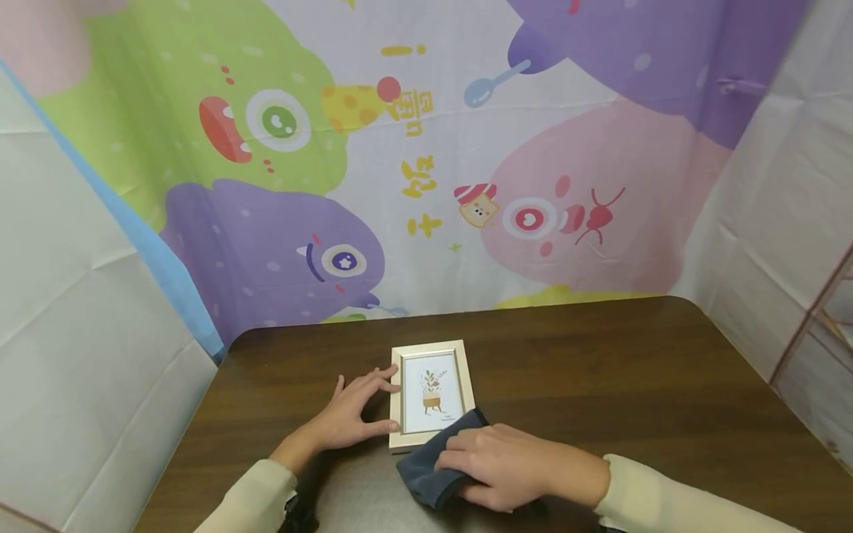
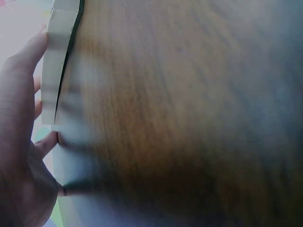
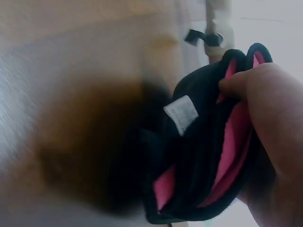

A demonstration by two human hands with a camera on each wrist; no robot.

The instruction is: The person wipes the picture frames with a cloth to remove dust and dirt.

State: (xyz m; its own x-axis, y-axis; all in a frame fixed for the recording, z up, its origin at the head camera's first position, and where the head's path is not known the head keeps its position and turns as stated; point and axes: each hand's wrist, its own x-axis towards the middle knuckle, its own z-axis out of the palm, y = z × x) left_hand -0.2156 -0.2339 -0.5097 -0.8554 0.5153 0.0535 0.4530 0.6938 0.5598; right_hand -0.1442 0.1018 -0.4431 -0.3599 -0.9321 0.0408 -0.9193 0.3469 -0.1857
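A cream picture frame (image 1: 469, 385) with a potted-plant print lies flat on the brown table. My left hand (image 1: 349, 414) rests at its left side, the thumb and fingertips touching the border with the fingers spread. In the left wrist view, the thumb of the left hand (image 2: 21, 109) meets the side of the frame (image 2: 59, 52). My right hand (image 1: 503, 463) grips a folded dark blue cloth (image 1: 433, 463) over the frame's lower right corner. Pink inner layers and a white label show on the cloth (image 3: 199, 142) in the right wrist view, where the thumb presses on its folds.
The dark wooden table (image 1: 600, 370) has rounded far corners. Behind it hangs a cartoon-monster curtain (image 1: 426, 259), with pale sheets at the left (image 1: 87, 311) and right (image 1: 753, 244). A black strap (image 1: 303, 496) is by the left wrist.
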